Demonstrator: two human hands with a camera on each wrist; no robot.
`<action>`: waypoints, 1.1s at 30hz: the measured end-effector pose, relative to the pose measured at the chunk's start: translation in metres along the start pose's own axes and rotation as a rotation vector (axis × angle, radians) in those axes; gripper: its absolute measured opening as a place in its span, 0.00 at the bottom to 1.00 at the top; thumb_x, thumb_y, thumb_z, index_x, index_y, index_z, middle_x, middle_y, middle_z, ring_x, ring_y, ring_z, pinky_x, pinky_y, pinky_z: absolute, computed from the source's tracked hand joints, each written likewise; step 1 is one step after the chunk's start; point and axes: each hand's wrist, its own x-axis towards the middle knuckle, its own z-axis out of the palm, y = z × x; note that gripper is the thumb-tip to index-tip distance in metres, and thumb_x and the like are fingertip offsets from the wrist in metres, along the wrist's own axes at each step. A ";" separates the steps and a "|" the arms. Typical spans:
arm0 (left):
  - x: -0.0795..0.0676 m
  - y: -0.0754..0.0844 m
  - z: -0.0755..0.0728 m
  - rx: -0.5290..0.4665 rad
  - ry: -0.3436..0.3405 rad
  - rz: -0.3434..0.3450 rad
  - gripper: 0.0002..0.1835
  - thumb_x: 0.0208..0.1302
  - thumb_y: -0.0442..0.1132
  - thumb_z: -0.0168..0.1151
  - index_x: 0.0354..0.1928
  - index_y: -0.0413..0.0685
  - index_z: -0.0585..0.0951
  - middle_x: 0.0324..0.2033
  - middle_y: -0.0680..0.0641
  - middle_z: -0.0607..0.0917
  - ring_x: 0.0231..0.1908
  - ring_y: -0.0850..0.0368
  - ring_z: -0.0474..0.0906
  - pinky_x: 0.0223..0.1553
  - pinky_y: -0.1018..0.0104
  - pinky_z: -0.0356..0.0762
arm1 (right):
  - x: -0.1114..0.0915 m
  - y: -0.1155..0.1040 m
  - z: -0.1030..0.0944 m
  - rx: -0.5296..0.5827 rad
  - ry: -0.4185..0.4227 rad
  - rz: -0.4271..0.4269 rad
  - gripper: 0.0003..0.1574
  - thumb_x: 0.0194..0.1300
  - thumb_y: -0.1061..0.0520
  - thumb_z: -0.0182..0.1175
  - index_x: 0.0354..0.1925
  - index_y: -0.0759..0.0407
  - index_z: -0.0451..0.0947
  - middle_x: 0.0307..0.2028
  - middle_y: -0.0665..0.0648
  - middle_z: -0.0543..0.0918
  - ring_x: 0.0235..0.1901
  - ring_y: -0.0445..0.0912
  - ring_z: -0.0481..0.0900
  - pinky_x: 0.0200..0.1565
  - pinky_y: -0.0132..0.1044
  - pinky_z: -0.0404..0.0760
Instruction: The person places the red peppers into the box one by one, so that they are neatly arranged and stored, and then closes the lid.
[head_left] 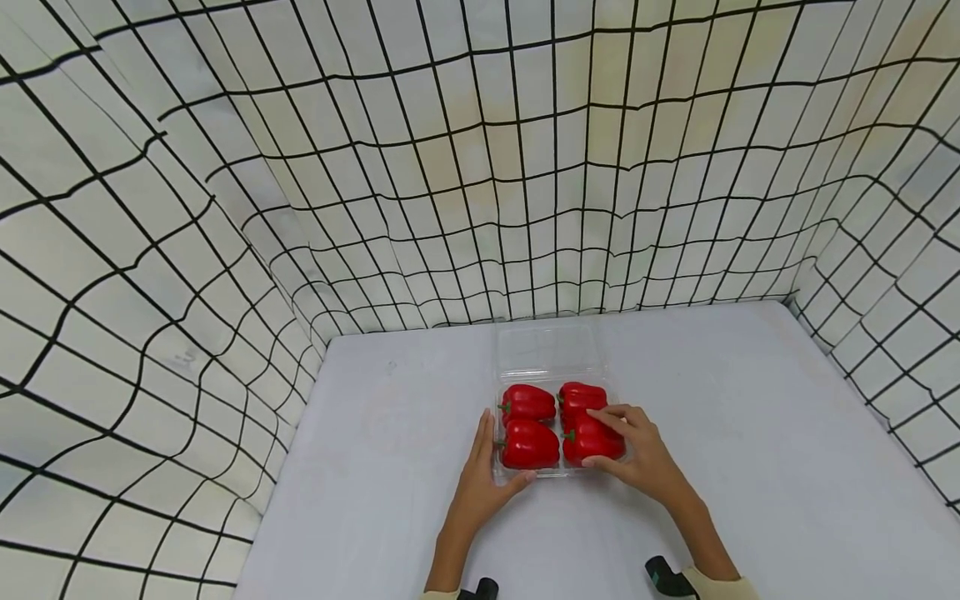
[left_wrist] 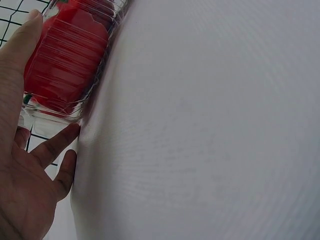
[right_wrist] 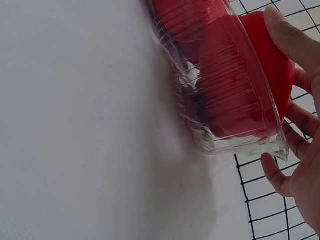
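A clear plastic clamshell container point(head_left: 549, 348) lies with its lid folded back on the white table, several red bell peppers in its base. My right hand point(head_left: 651, 458) grips the near right bell pepper point(head_left: 595, 442), thumb at its near side and fingers over its far side. In the right wrist view this bell pepper point(right_wrist: 272, 60) sits partly above the container's rim. My left hand point(head_left: 477, 492) steadies the container's near left corner, its fingers extended along the left wall and the thumb at the front edge. Beside that thumb is the near left bell pepper point(head_left: 529, 446).
Two more bell peppers, a left one point(head_left: 528, 403) and a right one point(head_left: 582, 398), fill the container's far row. White walls with a black grid point(head_left: 525, 192) enclose the table point(head_left: 390, 483) at the back and sides.
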 end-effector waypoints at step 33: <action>0.000 -0.003 0.001 0.024 0.009 -0.003 0.59 0.52 0.68 0.66 0.78 0.59 0.45 0.77 0.51 0.50 0.75 0.44 0.53 0.63 0.42 0.69 | -0.004 0.000 0.006 -0.021 0.033 -0.005 0.37 0.47 0.52 0.77 0.57 0.52 0.79 0.54 0.59 0.77 0.56 0.52 0.71 0.47 0.55 0.84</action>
